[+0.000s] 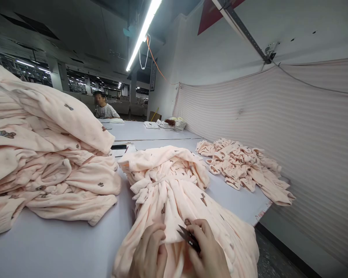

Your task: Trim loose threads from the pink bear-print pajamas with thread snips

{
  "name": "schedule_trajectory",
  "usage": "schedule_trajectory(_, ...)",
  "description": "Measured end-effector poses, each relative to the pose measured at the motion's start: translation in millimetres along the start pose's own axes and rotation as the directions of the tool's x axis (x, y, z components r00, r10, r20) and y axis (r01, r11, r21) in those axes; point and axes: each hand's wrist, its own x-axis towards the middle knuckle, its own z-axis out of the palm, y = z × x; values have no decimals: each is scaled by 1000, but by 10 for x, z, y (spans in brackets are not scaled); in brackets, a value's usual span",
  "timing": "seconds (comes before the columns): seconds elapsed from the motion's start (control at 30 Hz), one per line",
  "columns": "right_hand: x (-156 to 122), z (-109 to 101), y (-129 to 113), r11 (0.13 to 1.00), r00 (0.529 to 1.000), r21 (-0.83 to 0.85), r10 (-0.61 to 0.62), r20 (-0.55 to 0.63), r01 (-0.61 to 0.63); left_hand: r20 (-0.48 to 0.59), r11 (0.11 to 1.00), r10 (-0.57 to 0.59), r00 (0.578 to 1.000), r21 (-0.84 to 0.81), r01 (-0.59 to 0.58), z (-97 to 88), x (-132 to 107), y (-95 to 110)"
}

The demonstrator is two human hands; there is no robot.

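And there lay the pale-pink, brown-printed plush bundle [188, 197], long axis twelve-to-six beneath both hands, left hand [149, 247] half-curled, hold unclear, right hand [208, 247] wrapped round dark metal snips [191, 239] aimed at ten o'clock.

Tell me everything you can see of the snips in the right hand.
The small dark snips look metallic, with two pointed blades slightly parted. The right hand grips their handle end, partly hiding it. They slant over the pale pink fabric, tips toward the left hand; whether the tips touch the fabric is unclear.

3 garment piles [55, 154] [179, 189] [240, 160] — 1 snips [190, 238] — prob. 1 phone [118, 146]
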Motion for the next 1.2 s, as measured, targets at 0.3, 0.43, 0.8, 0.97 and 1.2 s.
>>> schedule_trajectory(0.3, 168, 112, 11, 967, 992, -245, 43, -117, -71, 236, 731, -386, 892, -512, 451, 81, 201, -2)
schedule_trajectory(0.43, 284, 66, 32, 948, 979, -253, 170, -110, -193, 569, 173, -498, 655, -675, 718, 109, 389, -17)
schedule_trajectory(0.8, 165, -41, 55, 991, 996, -113, 73, -46, -78, 663, -43, -472, 581, -675, 737, 101, 493, 53)
schedule_trajectory(0.97, 208, -121, 62, 990, 993, -84, 114, -10, -114, 655, 0, -500, 566, -654, 757, 85, 537, 72)
schedule_trajectory(1.2, 257, -223, 28, 988, 985, -37, 150, 82, -147, 674, 28, -477, 564, -630, 776, 102, 556, 54)
